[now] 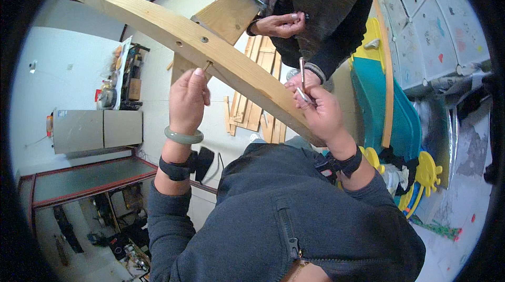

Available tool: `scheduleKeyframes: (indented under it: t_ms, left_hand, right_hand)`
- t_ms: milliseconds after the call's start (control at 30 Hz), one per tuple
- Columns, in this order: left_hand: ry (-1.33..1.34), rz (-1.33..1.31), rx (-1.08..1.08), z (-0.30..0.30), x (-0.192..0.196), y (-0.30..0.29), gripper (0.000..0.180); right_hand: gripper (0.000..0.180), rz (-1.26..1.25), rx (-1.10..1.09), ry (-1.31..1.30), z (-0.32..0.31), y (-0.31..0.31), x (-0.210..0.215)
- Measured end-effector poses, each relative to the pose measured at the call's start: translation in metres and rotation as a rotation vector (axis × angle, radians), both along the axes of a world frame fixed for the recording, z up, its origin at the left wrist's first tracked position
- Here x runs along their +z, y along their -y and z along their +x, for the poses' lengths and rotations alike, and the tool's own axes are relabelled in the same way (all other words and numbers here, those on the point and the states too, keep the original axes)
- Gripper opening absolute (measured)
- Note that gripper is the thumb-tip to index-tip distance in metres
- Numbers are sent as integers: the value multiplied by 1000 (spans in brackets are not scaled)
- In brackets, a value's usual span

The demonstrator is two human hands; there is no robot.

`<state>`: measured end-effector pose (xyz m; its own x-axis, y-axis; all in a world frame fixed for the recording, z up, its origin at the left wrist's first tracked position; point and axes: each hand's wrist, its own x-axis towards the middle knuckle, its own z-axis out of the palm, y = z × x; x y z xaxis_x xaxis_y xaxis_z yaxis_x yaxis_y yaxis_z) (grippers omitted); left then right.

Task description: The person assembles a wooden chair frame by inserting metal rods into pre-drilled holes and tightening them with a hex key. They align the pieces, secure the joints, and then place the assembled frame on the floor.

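Observation:
A long, pale wooden beam [231,61] runs slantwise across the view, with several holes along its face. At its near side, my left hand [188,95] is closed, thumb and fingertips at the end of a thin brass-coloured bolt [209,65] that sticks out of the beam. Further right, my right hand [322,113] is closed round slim metal rods that look like bolts; one rod [302,73] points up and a silvery one [304,96] lies across the fingers. A metal fitting [203,39] sits in one of the holes. Behind the beam is a wide wooden board [229,13].
Opposite me stands another person, one hand [281,25] pinching a small dark thing, the other [310,76] beside my right hand. Wooden slats [256,90] lie on the floor beyond the beam. To the right are a teal and yellow plastic slide [381,103] and white storage drawers [421,34].

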<state>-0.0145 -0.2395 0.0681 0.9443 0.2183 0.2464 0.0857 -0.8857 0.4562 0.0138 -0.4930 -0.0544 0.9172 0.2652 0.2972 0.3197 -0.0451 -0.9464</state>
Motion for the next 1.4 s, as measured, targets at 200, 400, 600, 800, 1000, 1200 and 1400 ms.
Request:
scheduleKeyframes:
  t_ms: [200,400,600,800,1000,1200,1400]
  left_hand:
    - [-254,-720,116,-3,4,6,33]
    - [-146,90,-57,8,10,4,29]
    - [-445,-1275,92,3,13,4,32]
    - [65,926,-306,-1,30,7,24]
    - [-595,-711,205,17,36,0,35]
    - [-609,-558,99,15,40,4,40]
    - [-16,1005,-488,16,47,5,28]
  right_hand:
    - [14,-19,42,4,2,1,-3]
    - [14,-4,36,-7,-4,8,0]
    - [14,-8,-28,7,-7,14,-5]
    - [14,39,-51,-98,-6,14,-13]
    - [13,-6,-155,124,-1,10,-6]
    - [9,71,-137,-129,4,16,-6]
    - [8,14,-128,58,18,-1,-1]
